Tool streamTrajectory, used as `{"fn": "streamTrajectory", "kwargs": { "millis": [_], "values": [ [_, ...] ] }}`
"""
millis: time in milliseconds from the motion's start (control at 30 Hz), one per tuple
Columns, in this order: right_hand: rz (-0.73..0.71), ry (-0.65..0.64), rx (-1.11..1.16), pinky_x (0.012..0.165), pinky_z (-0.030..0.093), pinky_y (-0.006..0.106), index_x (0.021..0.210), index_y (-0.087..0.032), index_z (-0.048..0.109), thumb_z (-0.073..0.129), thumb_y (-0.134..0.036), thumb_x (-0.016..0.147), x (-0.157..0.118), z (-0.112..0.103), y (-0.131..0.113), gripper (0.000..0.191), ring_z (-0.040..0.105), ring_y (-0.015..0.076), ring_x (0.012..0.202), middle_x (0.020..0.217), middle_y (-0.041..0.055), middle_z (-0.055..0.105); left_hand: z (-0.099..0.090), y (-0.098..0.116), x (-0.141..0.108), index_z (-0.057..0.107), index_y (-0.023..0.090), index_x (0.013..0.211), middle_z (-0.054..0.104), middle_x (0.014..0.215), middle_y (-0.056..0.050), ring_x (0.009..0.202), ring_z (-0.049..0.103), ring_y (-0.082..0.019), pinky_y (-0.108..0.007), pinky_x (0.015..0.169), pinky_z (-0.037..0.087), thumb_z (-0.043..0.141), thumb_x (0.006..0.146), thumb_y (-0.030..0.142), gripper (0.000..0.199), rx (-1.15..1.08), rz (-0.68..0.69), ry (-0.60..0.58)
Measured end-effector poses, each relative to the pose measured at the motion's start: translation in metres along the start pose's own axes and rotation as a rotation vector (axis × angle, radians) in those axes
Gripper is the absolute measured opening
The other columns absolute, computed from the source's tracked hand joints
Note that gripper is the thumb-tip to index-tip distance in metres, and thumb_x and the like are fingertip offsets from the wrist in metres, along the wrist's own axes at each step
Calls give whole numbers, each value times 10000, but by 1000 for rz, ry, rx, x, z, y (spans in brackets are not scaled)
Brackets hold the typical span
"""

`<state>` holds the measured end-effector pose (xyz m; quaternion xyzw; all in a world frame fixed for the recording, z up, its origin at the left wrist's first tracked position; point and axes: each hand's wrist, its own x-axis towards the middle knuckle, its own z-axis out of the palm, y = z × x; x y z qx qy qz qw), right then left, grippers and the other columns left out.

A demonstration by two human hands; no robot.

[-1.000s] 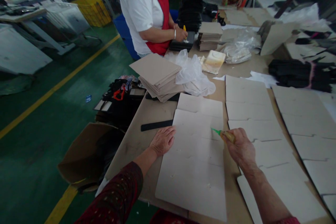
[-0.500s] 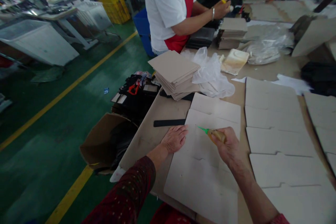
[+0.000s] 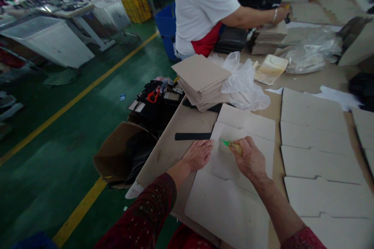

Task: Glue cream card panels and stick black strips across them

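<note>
My right hand (image 3: 251,159) is closed round the wooden handle of an awl (image 3: 234,147) with a green, tapering shaft. Its tip is at or just above a pale grey cardboard sheet (image 3: 224,163), near that sheet's left side; I cannot tell whether it touches. Several such sheets overlap in a column, their stepped edges showing. My left hand (image 3: 199,154) lies flat with fingers stretched over the left edge of the sheets. Just beyond its fingers, a black strip (image 3: 193,136) lies on the table.
A second column of overlapping sheets (image 3: 318,159) lies to the right. Ahead are a cardboard stack (image 3: 201,72) and crumpled plastic (image 3: 244,81). A co-worker (image 3: 204,7) stands at the table's far left. An open carton (image 3: 117,151) is on the floor beside the table's left edge.
The view has shifted slightly left. My right hand has brought the awl a little nearer my left hand, which stays on the sheets. The co-worker's arm has reached out rightward.
</note>
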<state>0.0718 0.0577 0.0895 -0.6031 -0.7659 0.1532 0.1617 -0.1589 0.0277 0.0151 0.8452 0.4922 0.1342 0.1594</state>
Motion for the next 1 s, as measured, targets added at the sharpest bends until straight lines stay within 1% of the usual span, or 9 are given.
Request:
{"fn": "streamTrajectory", "kwargs": {
  "millis": [167,333,500,633,733,800,900,1000],
  "values": [
    [-37,-4,-65,569,305,284,945,-243,598,499,-348,947,5,-9,-6,143,542,167,772,941,27,570,0,0,0,543,254,1324,512,1465,-52,1316,445,-248,-476,1086,374,470,925,237,406,-2,-3,0],
    [2,-43,-96,554,274,283,918,-251,574,526,-376,936,5,-15,4,135,537,163,746,952,16,572,0,1,0,553,236,1304,511,1467,-55,1321,442,-245,-467,1087,372,476,921,228,391,-2,-2,3],
    [55,-38,9,550,294,279,904,-256,578,553,-433,906,-2,-8,15,179,534,147,692,938,-3,564,1,-1,0,553,248,1314,513,1467,-52,1316,449,-247,-476,1080,382,480,919,231,403,-8,5,4],
    [101,0,119,564,334,281,904,-253,586,533,-454,904,-7,1,10,209,544,153,714,931,2,562,3,-2,0,552,244,1320,515,1466,-51,1318,448,-247,-479,1084,380,482,918,233,408,-5,4,4],
    [166,44,188,604,366,296,904,-248,593,546,-451,883,-9,6,6,209,547,164,740,931,5,562,3,-2,0,555,248,1316,513,1468,-42,1318,447,-244,-474,1087,378,478,925,242,398,4,-1,3],
    [229,101,270,646,397,316,897,-242,597,579,-453,853,-9,7,9,216,556,183,775,924,14,577,3,-1,0,554,248,1316,514,1468,-39,1315,448,-245,-471,1086,379,473,931,249,393,11,-5,1],
    [382,181,457,676,431,345,897,-234,595,639,-457,802,-7,5,25,246,567,204,778,860,16,608,2,0,0,553,236,1314,488,1489,-48,1306,456,-253,-470,1078,382,473,930,243,392,20,-3,3],
    [541,223,629,653,445,349,933,-235,586,668,-456,780,-5,0,50,281,572,203,727,791,2,628,0,0,0,568,203,1292,417,1540,-85,1283,476,-277,-484,1056,393,497,910,223,389,29,1,10]
  ]
}}
